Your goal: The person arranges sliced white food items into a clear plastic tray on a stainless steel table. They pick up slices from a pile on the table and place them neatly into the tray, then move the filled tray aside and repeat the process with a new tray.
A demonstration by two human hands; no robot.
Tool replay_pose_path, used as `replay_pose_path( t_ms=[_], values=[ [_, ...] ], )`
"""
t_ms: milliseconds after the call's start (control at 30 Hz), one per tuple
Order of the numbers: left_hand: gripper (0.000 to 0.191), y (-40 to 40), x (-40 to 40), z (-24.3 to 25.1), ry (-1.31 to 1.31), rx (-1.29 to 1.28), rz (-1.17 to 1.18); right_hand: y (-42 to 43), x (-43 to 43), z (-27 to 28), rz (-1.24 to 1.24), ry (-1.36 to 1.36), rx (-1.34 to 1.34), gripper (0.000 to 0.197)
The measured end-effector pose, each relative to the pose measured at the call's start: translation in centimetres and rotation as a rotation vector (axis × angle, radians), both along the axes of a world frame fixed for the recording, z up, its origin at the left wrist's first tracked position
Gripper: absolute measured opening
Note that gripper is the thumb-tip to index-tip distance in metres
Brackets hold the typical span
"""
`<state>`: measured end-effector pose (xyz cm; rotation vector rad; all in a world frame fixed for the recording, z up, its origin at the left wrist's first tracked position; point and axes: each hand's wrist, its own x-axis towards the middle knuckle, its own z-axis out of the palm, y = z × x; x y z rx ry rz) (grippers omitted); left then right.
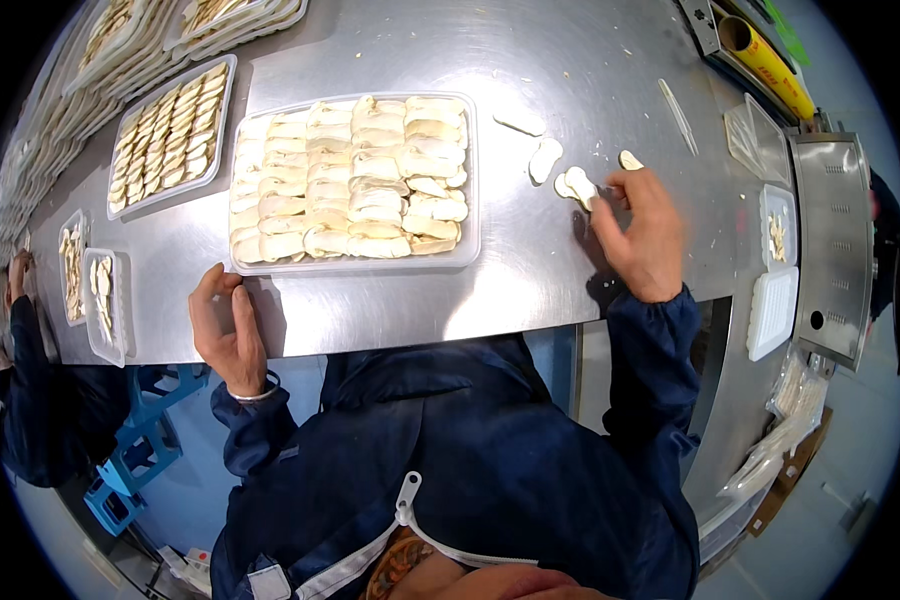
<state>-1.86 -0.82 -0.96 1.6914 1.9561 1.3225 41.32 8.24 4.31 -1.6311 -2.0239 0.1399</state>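
A clear plastic tray (471,259) lies before me, filled with overlapping rows of pale slices (330,180) that look like mushroom. My left hand (229,334) is at the tray's near left corner, thumb and fingers apart; whether it touches the rim is unclear. To the right of the tray, my right hand (641,232) hovers over loose slices, thumb and forefinger apart. Its thumb tip is beside a pale slice (581,184), and another slice (630,160) shows just beyond the fingers. Two more slices, one curved (546,160) and one thin (519,122), lie nearer the tray.
Metal tweezers (678,116) lie on the steel table (390,307). A second filled tray (225,146) and tall tray stacks (67,127) stand left, with small tubs (125,330) nearer. A co-worker's arm (22,315) reaches in at far left. Right are containers (774,311) and a steel machine (832,240).
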Motion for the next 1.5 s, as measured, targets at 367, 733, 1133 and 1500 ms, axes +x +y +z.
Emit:
replay_pose_path(
  t_ms=[367,733,1133,1500],
  values=[
    [0.033,0.0,-0.3,-0.6,-0.004,0.061,-0.071,0.0,-1.2,-1.8,-0.049,-0.093,0.047,0.017],
    [0.032,-0.1,0.3,0.5,-0.078,-0.008,-0.013,1.0,-6.0,1.1,0.152,-0.088,0.239,0.021],
    [0.031,0.0,0.4,0.7,-0.072,-0.005,-0.008,2.8,-12.7,0.2,0.442,-0.139,0.214,0.019],
    [0.032,0.1,0.3,0.6,-0.022,0.004,-0.014,2.5,-11.6,1.1,0.352,-0.087,0.232,0.02]
  ],
)
